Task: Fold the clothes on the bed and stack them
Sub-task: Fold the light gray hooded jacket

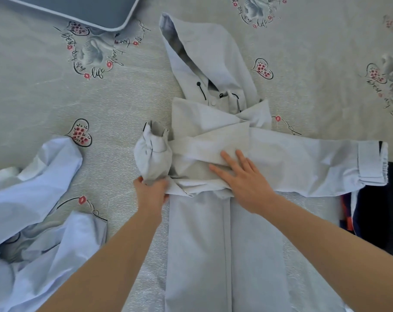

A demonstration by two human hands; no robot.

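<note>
Crumpled white garment (40, 217) lies at left on the bed (101, 104). Left hand (151, 192), arm extended, grips the bunched sleeve (151, 154) of the pale hooded jacket (213, 140) at centre. Right hand (242, 179) presses flat, fingers straight, on the crossed sleeves.

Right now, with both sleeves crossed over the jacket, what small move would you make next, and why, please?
Probably lay the bunched sleeve end flat across the hooded jacket. The left hand grips it, puffed up beside the body, while the right hand presses the crossed folds flat.
</note>
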